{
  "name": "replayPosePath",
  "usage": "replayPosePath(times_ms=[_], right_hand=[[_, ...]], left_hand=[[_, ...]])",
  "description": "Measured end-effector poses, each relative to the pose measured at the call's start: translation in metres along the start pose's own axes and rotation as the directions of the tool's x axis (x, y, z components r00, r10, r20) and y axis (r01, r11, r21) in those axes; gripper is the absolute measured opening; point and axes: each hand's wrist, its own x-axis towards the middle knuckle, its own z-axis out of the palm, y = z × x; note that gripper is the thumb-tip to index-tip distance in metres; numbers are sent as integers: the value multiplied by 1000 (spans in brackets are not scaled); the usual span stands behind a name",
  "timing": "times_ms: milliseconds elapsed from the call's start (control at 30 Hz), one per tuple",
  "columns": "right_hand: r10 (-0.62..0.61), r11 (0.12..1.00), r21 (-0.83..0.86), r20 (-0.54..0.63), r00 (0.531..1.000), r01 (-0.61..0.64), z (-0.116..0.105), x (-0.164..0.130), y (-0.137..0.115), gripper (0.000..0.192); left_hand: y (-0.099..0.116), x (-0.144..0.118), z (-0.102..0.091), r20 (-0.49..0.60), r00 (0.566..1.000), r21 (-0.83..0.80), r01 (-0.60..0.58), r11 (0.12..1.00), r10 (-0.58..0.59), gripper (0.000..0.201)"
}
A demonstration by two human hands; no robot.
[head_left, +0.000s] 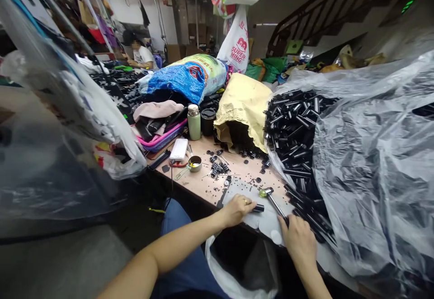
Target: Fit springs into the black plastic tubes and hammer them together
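My left hand (pixel 237 209), with a ring on one finger, pinches a short black tube (pixel 258 208) against a white pad (pixel 267 221) at the near table edge. My right hand (pixel 298 240) grips the handle of a small hammer (pixel 271 198) whose metal head with a yellow-green tip lies just beyond the tube. A big heap of black tubes (pixel 294 127) spills from a clear plastic bag (pixel 373 163) immediately right of my right hand.
On the wooden table (pixel 203 181) lie small black parts, ribbed black pieces (pixel 217 168), a small metal cup (pixel 195 163), a white power bank (pixel 179 149), a green bottle (pixel 194 121), a black cup (pixel 208 121) and a yellow sack (pixel 242 104). A white bag (pixel 237 272) hangs open below. A person sits far back left.
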Motion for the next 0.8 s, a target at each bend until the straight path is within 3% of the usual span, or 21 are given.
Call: replayPosePath(times_ms=[100, 233, 300, 400, 467, 633, 700, 800], right_hand=[[23, 1000, -9, 33, 999, -23, -3, 0, -4, 37], [121, 974, 154, 257, 959, -164, -31, 1, -13, 36], [151, 894, 343, 378, 914, -289, -52, -3, -16, 38], [170, 750, 546, 388, 906, -374, -78, -16, -23, 43], [204, 752, 530, 377, 904, -391, -85, -30, -31, 42], [157, 870, 314, 552, 819, -379, -90, -48, -46, 33], [157, 844, 391, 475, 866, -368, -105, -42, -48, 36], [171, 752, 579, 289, 942, -314, -133, -28, -59, 44]], left_hand=[[-2, 0, -3, 55, 998, 114, -18, 993, 12, 39], [1, -4, -9, 94, 995, 224, 19, 974, -41, 42], [2, -7, -10, 86, 994, 211, 47, 976, -67, 41], [1, -10, -11, 97, 991, 164, 72, 984, -89, 40], [2, -12, -12, 111, 988, 139, 90, 986, -106, 42], [14, -13, -5, 129, 982, 111, 127, 986, -141, 46], [24, -12, 1, 141, 982, 124, 108, 986, -125, 48], [40, -9, 8, 159, 981, 140, 89, 986, -111, 73]])
